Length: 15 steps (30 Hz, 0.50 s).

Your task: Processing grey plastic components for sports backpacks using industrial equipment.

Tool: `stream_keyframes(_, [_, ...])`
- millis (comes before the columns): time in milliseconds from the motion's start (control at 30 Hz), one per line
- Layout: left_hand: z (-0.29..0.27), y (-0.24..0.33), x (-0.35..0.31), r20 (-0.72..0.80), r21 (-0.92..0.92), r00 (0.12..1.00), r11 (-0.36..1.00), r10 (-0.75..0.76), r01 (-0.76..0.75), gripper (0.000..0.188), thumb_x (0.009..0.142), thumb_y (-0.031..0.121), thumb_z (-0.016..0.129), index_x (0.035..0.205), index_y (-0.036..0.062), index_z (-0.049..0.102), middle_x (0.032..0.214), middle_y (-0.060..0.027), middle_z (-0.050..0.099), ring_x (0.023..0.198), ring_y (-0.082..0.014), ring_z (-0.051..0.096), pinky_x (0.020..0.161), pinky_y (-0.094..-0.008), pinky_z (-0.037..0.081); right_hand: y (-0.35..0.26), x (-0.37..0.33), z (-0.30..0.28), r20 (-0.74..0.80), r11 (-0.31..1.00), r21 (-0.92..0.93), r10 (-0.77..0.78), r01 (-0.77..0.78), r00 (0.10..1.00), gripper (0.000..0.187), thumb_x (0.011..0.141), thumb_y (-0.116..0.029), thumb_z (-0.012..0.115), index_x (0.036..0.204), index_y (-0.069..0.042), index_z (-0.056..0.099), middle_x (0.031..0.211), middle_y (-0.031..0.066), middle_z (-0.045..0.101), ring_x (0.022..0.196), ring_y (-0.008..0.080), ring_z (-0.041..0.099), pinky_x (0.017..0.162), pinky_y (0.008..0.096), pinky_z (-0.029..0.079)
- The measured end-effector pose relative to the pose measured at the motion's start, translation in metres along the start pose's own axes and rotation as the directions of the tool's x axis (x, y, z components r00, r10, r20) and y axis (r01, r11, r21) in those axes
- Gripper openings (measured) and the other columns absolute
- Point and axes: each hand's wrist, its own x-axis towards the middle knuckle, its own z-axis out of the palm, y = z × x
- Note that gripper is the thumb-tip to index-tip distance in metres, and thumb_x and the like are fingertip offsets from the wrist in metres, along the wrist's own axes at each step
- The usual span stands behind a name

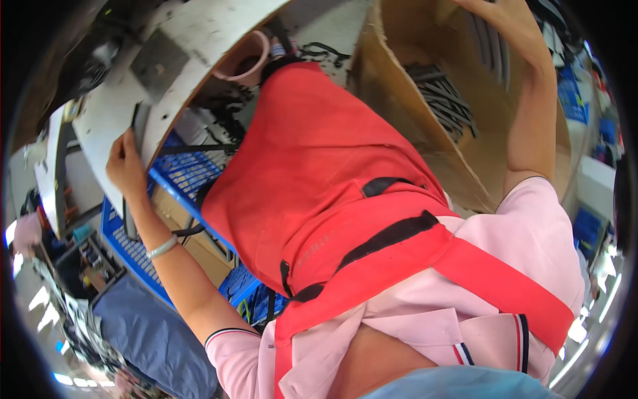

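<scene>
My left hand (125,161) is closed at the edge of the white worktable (199,33), pinching a short dark grey strip (140,122) that stands up from the fingers. My right hand (510,25) reaches over a tall cardboard box (392,86) and is partly cut off by the top edge. Its visible fingers are stretched out. Just below them several grey strips (490,50) hang side by side, slightly blurred; whether they still touch the hand cannot be told. A pile of similar grey strips (444,100) lies at the bottom of the box.
A dark metal plate (159,64) lies on the worktable. Beneath its edge are a pink bucket (247,60) and a blue plastic crate (193,174). My lap is covered by a red apron (325,153). A dark blue covered bundle (156,332) is at the lower left.
</scene>
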Motion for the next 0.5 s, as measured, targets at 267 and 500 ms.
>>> stream_keyframes(267, [0.008,0.009,-0.006,-0.078,0.043,0.997,0.999,0.027,-0.024,0.037,0.090,0.040,0.065,0.091,0.0035,0.075,0.070,-0.0080,0.068,0.064,-0.0137,0.058,0.061,-0.0316,0.046,0.034,-0.015,-0.002,0.076,0.992,0.104,-0.081,0.073,0.994,0.029,0.087,-0.013,0.067,0.114,-0.003,0.061,0.086,0.0013,0.062,0.077,0.0119,0.060,0.071,0.0268,0.049])
stream_keyframes(500, [-0.007,0.170,-0.129,0.005,-0.378,0.997,0.923,-0.073,0.069,0.021,0.094,0.018,0.064,0.086,-0.0004,0.069,0.072,0.0012,0.060,0.065,-0.0071,0.050,0.060,-0.0207,0.040,0.024,-0.078,0.161,0.683,0.920,0.364,-0.371,0.147,0.630,0.048,0.089,-0.022,0.066,0.131,-0.010,0.048,0.090,0.0097,0.063,0.081,0.0237,0.063,0.071,0.0358,0.051])
